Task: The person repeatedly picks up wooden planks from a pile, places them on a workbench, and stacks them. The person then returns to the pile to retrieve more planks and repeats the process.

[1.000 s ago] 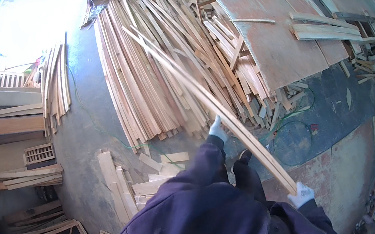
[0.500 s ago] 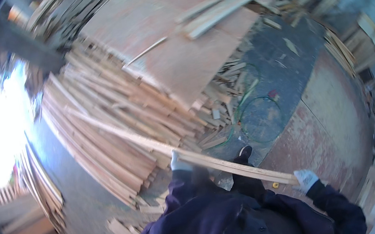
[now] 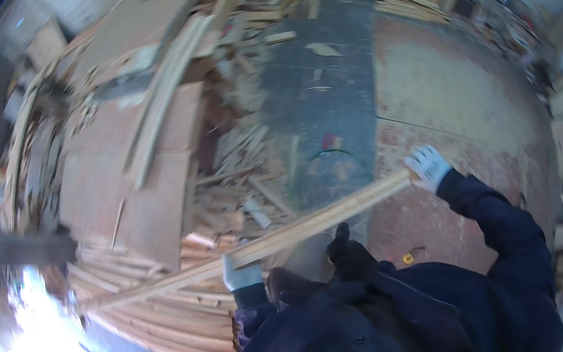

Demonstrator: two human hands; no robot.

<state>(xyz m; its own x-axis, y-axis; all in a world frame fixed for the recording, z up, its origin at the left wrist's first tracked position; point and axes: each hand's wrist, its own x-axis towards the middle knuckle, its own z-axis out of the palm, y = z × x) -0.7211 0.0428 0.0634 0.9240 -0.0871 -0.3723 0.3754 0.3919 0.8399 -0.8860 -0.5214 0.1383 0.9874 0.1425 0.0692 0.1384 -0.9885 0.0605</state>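
A long, narrow wooden board (image 3: pixel 317 220) stretches across in front of my body, its right end higher in the picture than its left. My left hand (image 3: pixel 240 272), in a white glove, is closed around its middle stretch. At the right end my right hand (image 3: pixel 429 166), also gloved in white, grips the wood. The far left part of the board passes over a stack of long boards (image 3: pixel 166 331) on the floor. My dark sleeves and jacket fill the lower middle.
Left of centre lies a large reddish panel (image 3: pixel 151 228) with long planks (image 3: pixel 165 102) across it. Wood scraps (image 3: pixel 250 159) litter the floor beside it. A worn reddish sheet (image 3: pixel 427 125) covers the floor at right. A small yellow object (image 3: pixel 409 257) lies near my feet.
My view has turned to the right. The board's right end has risen in the picture with my right hand, while its left end has dropped. Both hands keep hold of it.
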